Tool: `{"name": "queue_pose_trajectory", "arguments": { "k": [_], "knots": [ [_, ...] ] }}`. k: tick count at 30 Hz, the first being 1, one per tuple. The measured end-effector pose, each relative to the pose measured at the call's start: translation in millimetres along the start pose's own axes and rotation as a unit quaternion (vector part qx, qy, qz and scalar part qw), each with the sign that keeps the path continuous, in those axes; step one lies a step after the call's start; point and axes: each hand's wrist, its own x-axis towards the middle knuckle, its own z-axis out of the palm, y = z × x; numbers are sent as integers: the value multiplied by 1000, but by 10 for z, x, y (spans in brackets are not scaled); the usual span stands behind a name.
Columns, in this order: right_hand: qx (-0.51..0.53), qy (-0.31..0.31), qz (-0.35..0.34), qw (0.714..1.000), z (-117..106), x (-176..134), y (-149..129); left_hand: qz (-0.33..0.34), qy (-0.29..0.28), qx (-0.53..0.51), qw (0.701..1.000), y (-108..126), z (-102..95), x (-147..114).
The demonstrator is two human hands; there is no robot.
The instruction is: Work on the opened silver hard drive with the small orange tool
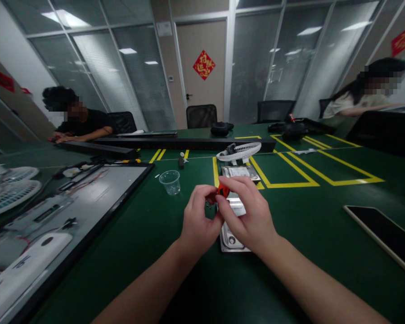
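Red piece (224, 190) | clamped between right fingers (239, 185) | left fingers (200, 194) beside it, grip unclear

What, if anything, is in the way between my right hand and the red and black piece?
Nothing visible: the right hand has its fingertips on the red and black piece. The left hand is close on the other side, not between them.

Small red-and-black object (224, 191), one, in right hand (251, 211), left hand (200, 220) against it. Silver hard drives (232, 242), two, on green table (307, 216). Clear plastic cup (170, 183), left. Dark-screened smartphone (386, 234), right.
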Motion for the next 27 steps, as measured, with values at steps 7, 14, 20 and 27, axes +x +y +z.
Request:
{"name": "queue_pose_trajectory", "arguments": {
  "k": [7, 14, 20, 27],
  "knots": [
    [19, -22, -11, 1000, -3, 10, 0, -1, -6, 0, 1000, 24, -8, 16],
    [6, -14, 4, 1000, 4, 3, 9, -2, -7, -6, 1000, -3, -2, 0],
    [33, -33, -9, 999, 0, 8, -1, -9, -10, -14, 1000, 11, 8, 4],
    [9, -17, 8, 1000, 3, 5, 24, -7, 4, 12, 1000, -12, 5, -5]
  ]
}}
